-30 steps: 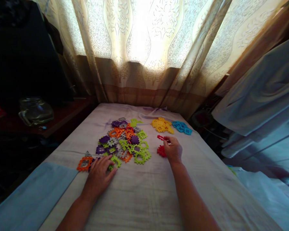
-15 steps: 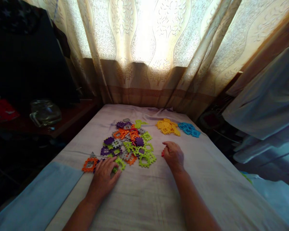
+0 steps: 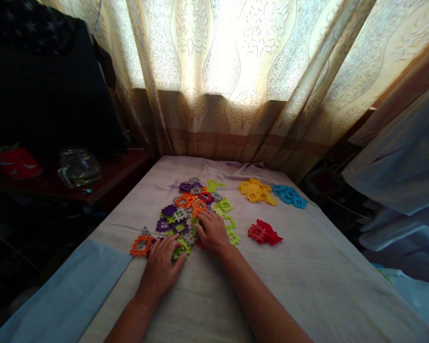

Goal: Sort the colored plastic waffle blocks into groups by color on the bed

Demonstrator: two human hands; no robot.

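A mixed heap of toothed plastic pieces (image 3: 180,215) in orange, purple, grey, green and some red lies on the sheet. My left hand (image 3: 161,263) rests at the heap's near left edge with its fingers apart, touching a green piece (image 3: 184,248). Over the right part of the heap is my right hand (image 3: 213,232), fingers spread on the pieces and partly covering them. Right of it sit several red pieces (image 3: 265,232) in a small pile. Farther back are a yellow pile (image 3: 256,191) and a blue pile (image 3: 289,196). An orange piece (image 3: 141,245) lies left of my left hand.
The sheet-covered surface (image 3: 307,286) has a light blue cloth (image 3: 67,286) at its left. Beyond the left edge, a glass jug (image 3: 79,167) and a red container (image 3: 13,163) stand on a dark table. A curtain (image 3: 229,119) hangs behind; clothes (image 3: 400,162) hang at the right.
My right hand has moved left from the red pieces onto the heap, leaving the red pile uncovered. My left hand has stayed at the heap's near edge. The view has shifted slightly.
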